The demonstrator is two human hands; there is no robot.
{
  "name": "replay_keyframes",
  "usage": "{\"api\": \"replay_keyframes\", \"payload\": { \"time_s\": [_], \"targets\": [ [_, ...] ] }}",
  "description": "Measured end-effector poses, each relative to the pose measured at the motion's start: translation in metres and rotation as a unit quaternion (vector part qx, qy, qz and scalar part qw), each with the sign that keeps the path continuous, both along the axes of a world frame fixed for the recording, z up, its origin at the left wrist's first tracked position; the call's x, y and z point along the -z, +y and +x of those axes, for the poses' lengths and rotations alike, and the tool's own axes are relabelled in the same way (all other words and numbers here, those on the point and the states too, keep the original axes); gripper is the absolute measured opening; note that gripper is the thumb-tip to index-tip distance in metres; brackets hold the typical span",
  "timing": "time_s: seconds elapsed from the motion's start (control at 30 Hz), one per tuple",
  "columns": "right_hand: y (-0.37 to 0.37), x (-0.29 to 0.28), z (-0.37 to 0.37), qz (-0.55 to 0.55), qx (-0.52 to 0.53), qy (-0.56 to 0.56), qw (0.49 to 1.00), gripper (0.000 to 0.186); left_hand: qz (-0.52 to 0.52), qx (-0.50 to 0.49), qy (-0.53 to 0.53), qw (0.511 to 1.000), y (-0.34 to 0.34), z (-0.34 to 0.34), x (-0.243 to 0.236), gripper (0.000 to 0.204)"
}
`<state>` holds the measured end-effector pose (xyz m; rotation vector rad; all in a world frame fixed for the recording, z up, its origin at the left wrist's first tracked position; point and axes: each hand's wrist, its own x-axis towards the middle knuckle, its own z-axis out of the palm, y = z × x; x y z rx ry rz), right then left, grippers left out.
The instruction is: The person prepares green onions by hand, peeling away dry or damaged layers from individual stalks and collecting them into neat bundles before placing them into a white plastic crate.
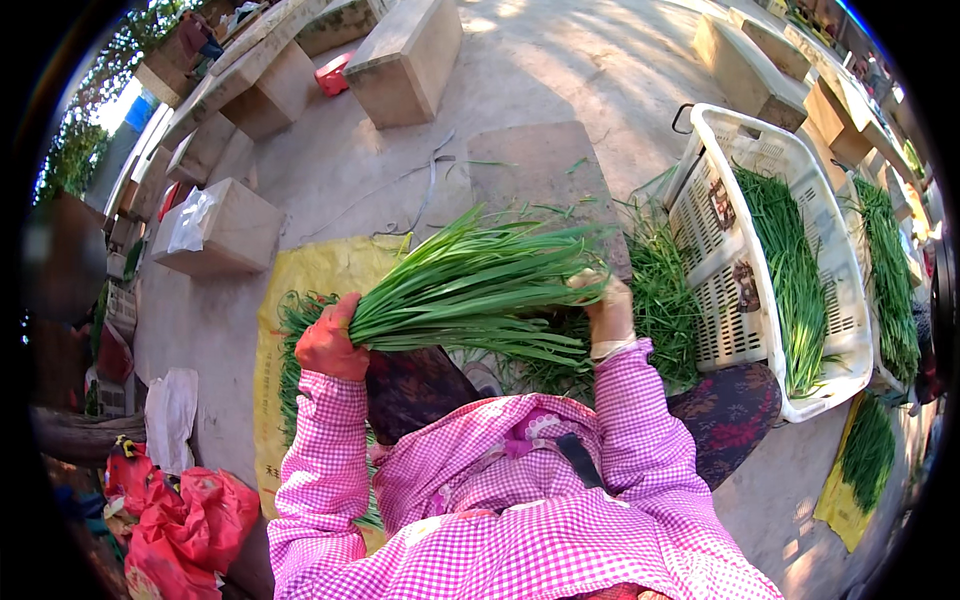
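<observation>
My left hand (pixel 331 340), in a reddish-orange glove, is closed around one end of a long bunch of green flat-leaved stalks (pixel 460 295) held across my lap. My right hand (pixel 607 300), with a pale band at the wrist, has curled fingers at the leafy other end, partly hidden by the leaves. Beneath the bunch and to its right lie loose greens (pixel 660 300). A yellow sack (pixel 284 270) with more greens on it is under my left side, and a worn board (pixel 520 170) lies ahead on the ground.
A white slotted crate (pixel 717 312) of greens stands at my right, another (pixel 885 280) beyond it, with greens on a yellow sack (pixel 835 515) below. Concrete blocks (pixel 400 60) line the back and left. Red plastic bags (pixel 205 520) lie at lower left. A person (pixel 193 35) is far off upper left.
</observation>
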<state>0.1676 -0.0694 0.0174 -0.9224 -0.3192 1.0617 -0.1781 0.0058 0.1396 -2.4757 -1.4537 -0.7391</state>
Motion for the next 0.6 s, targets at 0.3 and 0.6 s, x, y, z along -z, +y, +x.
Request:
{"api": "replay_keyframes", "payload": {
  "time_s": [0.3,0.6],
  "targets": [
    [-0.002,-0.049,0.008,0.01,-0.156,-0.316,0.936,0.023,-0.093,-0.084,-0.029,0.992,0.002,-0.01,-0.006,0.034],
    [0.029,-0.034,-0.078,-0.053,-0.224,-0.109,0.967,0.026,-0.077,-0.05,-0.025,0.995,-0.001,-0.006,0.004,0.032]
  ]
}}
